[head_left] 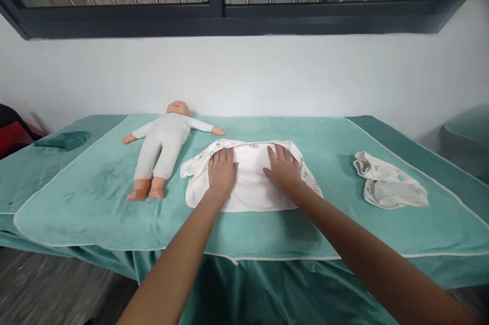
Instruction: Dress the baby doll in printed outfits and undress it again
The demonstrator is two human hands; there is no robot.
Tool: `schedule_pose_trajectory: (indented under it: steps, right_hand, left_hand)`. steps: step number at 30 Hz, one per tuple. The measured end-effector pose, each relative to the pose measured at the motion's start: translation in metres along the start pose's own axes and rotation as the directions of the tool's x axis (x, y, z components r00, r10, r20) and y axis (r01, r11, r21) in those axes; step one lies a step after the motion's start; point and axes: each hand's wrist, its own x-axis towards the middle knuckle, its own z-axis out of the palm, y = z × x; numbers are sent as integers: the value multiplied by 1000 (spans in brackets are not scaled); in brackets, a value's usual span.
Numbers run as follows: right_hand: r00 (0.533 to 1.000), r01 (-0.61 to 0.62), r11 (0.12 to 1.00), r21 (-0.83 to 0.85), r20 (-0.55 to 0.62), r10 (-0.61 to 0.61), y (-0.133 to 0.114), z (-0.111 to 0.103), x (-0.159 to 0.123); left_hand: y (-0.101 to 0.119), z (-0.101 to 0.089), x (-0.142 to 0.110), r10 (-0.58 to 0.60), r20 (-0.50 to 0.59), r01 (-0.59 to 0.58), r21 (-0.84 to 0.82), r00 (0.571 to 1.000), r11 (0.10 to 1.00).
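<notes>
A white baby shirt (pixel 252 182) with small coloured prints on its sleeves and edges lies spread on the green cover, its plain inner side up. My left hand (pixel 222 169) rests flat on its left part, fingers stretched toward the collar. On the right part lies my right hand (pixel 283 168), palm down, with the fingers spread. Between the two hands, a small label shows at the neckline. To the left, a baby doll (pixel 168 136) in a white cloth body lies on its back, arms out and feet toward me.
A folded white printed baby garment (pixel 391 182) lies on the right of the green cover (pixel 114 218). Behind the bed run a white wall (pixel 248 75) and a dark window frame (pixel 221 22). A red and black object (pixel 15 134) stands at the far left.
</notes>
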Motion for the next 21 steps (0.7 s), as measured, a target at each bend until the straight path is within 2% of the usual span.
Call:
schedule_pose_trajectory:
  steps: [7, 12, 15, 18, 21]
  right_hand:
    - [1000, -18, 997, 71, -15, 19, 3, 11, 35]
    - [996, -29, 992, 123, -79, 39, -5, 10, 53]
    - [994, -90, 979, 182, -41, 99, -10, 15, 64]
    - [993, -104, 976, 189, -27, 111, -12, 24, 69]
    - [994, -70, 985, 159, -70, 82, -14, 30, 68]
  left_hand:
    - [15, 21, 26, -38, 78, 38, 10, 996, 999]
    - [27, 29, 49, -112, 76, 119, -95, 991, 988]
    - [28, 40, 61, -124, 75, 136, -182, 989, 974]
    - [27, 53, 63, -120, 78, 134, -217, 990, 967]
    - [27, 58, 58, -133, 14, 134, -190, 991, 973]
